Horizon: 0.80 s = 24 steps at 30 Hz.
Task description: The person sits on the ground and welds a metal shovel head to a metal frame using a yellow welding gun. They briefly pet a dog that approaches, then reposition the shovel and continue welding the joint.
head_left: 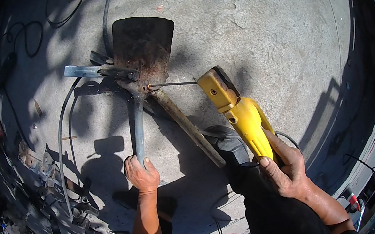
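My left hand [142, 174] is closed round the lower end of a grey metal bar [138, 124]. The bar's upper end meets the neck of a rusty, flat blade [144, 45], like a shovel or hoe head. A metal clamp [87, 70] grips beside that neck, on the left. My right hand [286, 167] wraps round a yellow handheld welding tool [247, 122]. From its head a thin welding rod [175, 84] reaches left to the blade's neck, where a small orange glow shows. A worn brownish shaft [189, 129] slants from near the neck toward my dark shoe.
Black cables [61, 151] curve over the concrete floor [251, 23]. Metal parts and tools [40, 162] crowd the left side. A dark-clad leg [274, 201] is between my arms. More equipment [357, 195] lines the lower right rim.
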Motion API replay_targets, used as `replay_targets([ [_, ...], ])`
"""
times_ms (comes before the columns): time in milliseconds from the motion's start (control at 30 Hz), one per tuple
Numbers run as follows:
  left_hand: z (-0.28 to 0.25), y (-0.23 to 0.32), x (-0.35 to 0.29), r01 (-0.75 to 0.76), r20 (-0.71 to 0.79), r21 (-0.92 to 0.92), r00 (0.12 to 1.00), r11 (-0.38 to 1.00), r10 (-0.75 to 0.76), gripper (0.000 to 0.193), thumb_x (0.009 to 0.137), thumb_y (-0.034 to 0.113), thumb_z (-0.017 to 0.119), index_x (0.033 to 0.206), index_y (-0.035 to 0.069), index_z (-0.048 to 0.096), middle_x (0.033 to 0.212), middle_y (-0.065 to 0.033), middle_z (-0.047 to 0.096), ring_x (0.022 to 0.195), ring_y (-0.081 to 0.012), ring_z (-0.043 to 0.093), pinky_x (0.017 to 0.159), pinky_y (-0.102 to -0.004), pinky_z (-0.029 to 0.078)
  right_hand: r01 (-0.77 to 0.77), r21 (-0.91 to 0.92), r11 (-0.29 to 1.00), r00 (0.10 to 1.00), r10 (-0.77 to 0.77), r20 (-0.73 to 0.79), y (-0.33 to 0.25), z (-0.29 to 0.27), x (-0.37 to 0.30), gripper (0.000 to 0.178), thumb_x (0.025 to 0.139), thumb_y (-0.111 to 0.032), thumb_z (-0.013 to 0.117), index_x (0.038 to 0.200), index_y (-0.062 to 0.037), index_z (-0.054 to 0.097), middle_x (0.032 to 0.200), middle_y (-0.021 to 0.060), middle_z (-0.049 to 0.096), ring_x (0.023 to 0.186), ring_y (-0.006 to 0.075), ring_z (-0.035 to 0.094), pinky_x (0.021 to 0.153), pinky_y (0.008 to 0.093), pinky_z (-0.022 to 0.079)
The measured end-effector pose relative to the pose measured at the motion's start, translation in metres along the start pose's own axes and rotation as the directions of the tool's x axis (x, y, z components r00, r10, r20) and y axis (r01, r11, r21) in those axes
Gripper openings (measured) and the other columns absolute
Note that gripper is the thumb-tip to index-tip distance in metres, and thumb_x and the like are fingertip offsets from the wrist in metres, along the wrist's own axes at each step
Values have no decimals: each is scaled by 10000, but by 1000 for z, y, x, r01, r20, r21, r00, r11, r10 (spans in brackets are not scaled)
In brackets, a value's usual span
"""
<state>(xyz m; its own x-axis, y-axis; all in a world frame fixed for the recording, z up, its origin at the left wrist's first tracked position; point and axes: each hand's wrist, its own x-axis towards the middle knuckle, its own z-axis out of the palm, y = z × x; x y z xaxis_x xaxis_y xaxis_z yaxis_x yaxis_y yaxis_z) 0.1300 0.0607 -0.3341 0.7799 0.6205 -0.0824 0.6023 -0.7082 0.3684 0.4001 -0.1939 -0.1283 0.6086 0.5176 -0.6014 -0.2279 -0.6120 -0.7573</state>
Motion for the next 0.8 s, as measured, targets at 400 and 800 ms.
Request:
replay_targets([
  [400,0,0,0,4,10,6,1000,1000,-4,380,1000,331,518,991,-47,548,936,-253,557,914,-463,556,816,-543,444,52,-36,998,999,-52,-1,2,0,0,543,995,-142,681,1447,97,499,919,162,712,760,168,676,723,284,509],
  [800,1,-2,-2,3,17,11,1000,1000,-3,378,1007,335,516,992,-40,550,930,-246,564,909,-456,564,812,-540,450,11,-43,999,1000,-10,17,1,-1,0,551,996,-161,686,1448,92,499,956,173,718,767,169,679,720,287,513],
])
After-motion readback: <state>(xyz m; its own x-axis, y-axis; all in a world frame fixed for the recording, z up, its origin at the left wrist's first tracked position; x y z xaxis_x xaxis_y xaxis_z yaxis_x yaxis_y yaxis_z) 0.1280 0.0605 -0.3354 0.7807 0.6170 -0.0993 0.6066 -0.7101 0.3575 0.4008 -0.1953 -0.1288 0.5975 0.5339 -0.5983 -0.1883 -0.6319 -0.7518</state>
